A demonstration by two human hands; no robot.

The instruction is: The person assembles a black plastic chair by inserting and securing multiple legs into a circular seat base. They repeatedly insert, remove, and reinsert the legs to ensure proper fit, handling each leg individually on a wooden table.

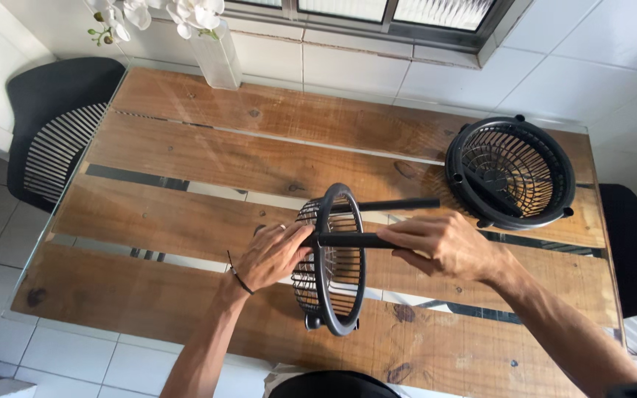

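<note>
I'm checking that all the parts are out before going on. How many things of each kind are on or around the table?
Black wire baskets: 2, one on edge under the left hand at, one flat at
Black rods: 3, at in the right hand
Vase with white flowers: 1
Black chairs: 3
Total: 9

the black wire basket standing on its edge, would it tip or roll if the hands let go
Probably. The wire basket stands on its round rim on the wooden table, steadied by the left hand, so it looks apt to roll or topple. Its open wire build suggests it is light yet stiff. The rod held by the right hand may unbalance it.
</note>
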